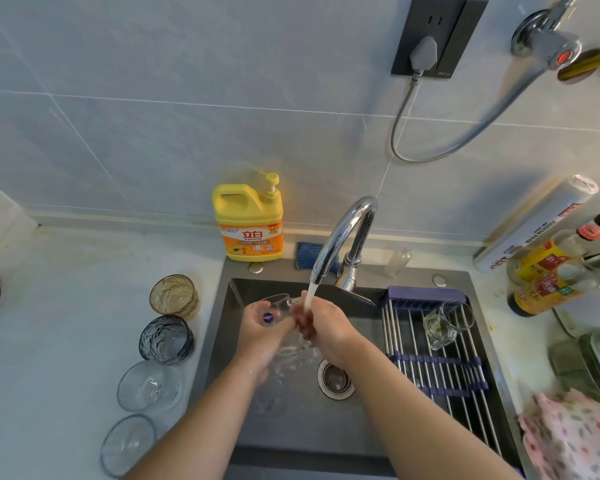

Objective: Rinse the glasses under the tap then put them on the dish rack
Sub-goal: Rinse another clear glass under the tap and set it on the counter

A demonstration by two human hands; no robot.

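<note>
Water runs from the chrome tap point(343, 233) onto a clear glass point(278, 304) held over the dark sink point(291, 427). My left hand point(262, 332) grips the glass from the left, its base with a blue sticker facing me. My right hand point(326, 327) holds the glass's other end, fingers in the stream. One clear glass point(444, 322) lies on the roll-up dish rack point(440, 362) across the sink's right side. On the counter to the left stand an amber glass point(174, 297), a dark blue glass point(167, 339) and two clear glass bowls point(149, 384) point(129, 445).
A yellow dish soap bottle point(250, 223) and a blue sponge point(309, 254) sit behind the sink. Sauce bottles point(548, 271), a foil roll point(537, 223), stacked plates point(596, 362) and a pink cloth point(572, 438) crowd the right counter. The drain point(336, 377) lies under my right wrist.
</note>
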